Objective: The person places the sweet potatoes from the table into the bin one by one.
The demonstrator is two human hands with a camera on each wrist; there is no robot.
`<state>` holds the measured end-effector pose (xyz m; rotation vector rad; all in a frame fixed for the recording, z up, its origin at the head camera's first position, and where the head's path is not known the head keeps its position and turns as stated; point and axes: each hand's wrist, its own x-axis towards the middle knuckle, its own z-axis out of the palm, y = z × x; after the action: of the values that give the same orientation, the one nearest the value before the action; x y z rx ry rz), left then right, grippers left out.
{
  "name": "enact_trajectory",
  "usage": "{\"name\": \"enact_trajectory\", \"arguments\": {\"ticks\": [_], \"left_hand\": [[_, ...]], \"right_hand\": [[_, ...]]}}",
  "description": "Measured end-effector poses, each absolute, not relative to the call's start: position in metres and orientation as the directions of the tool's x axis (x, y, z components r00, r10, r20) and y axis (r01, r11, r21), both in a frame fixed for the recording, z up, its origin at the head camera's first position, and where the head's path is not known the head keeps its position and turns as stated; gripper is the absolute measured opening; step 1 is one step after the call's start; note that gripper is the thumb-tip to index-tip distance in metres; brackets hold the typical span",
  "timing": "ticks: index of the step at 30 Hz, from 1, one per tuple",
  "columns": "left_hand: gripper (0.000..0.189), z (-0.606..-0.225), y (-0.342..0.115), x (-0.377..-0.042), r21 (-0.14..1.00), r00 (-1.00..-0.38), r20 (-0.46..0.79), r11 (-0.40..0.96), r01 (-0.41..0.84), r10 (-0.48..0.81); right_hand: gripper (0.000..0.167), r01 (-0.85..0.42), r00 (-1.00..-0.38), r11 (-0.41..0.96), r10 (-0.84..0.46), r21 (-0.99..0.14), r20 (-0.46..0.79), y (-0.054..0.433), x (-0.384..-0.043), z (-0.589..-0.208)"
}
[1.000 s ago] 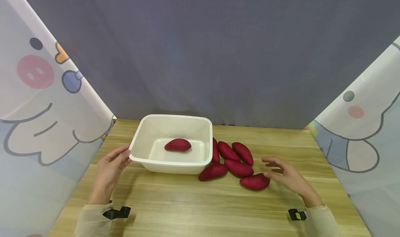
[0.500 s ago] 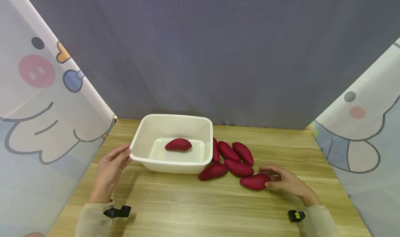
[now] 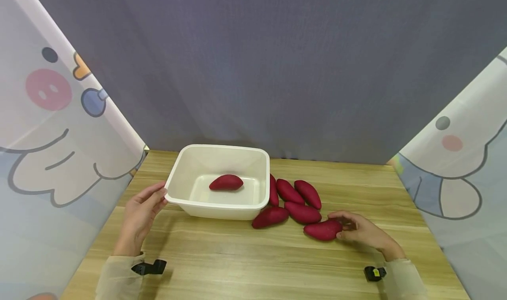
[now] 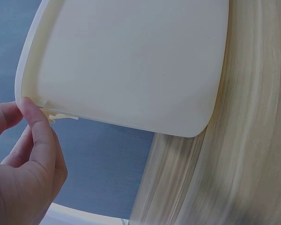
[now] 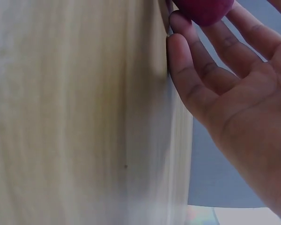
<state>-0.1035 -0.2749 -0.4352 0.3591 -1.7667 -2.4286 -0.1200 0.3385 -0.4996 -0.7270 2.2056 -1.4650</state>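
Note:
In the head view, a cream plastic tub [image 3: 222, 213] stands on the table with one sweet potato [image 3: 226, 182] lying on its floor. My left hand [image 3: 139, 218] pinches the tub's left rim near the front corner, thumb and fingers on either side, as the left wrist view also shows. On the right, my right hand [image 3: 366, 232] holds the right end of the frontmost loose sweet potato [image 3: 322, 230] between thumb and fingers. Its dark red tip shows at the top of the right wrist view, with the lower fingertips close to the wood.
Several more dark red sweet potatoes [image 3: 303, 213] lie clustered against the tub's right side. The wooden table [image 3: 237, 265] meets a grey cloth [image 3: 277, 71] at the back. Cartoon-printed curtains [image 3: 447, 194] hang along both sides.
My right hand has come down and slightly left, and its thumb and fingers have closed round the end of the front sweet potato. The left hand and tub have stayed put.

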Motion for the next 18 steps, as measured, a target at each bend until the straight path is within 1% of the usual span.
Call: {"name": "enact_trajectory", "arguments": {"ticks": [7,14,16,18], "left_hand": [[0.023,-0.4356,-0.2754,-0.1036,0.946,-0.967,-0.121,-0.321,-0.043,-0.226],[0.025,-0.436,-0.2752,-0.1024,0.944,-0.971,-0.106,-0.329,-0.031,-0.214],[0.025,-0.4361,-0.2751,-0.1024,0.943,-0.971,-0.105,-0.332,-0.029,-0.215],[0.025,-0.436,-0.2749,-0.1023,0.942,-0.971,-0.107,-0.334,-0.029,-0.215]], "right_hand": [[0.049,-0.162,-0.789,0.285,-0.612,-0.945,-0.05,0.3394,-0.1186,-0.5019],[0.048,-0.168,-0.773,0.183,-0.634,-0.969,0.015,0.34,-0.1167,-0.5026],[0.047,-0.185,-0.784,0.191,-0.62,-0.964,0.027,0.3387,-0.1164,-0.5007],[0.047,-0.204,-0.812,0.233,-0.583,-0.951,0.031,0.3359,-0.1155,-0.4968]]}}
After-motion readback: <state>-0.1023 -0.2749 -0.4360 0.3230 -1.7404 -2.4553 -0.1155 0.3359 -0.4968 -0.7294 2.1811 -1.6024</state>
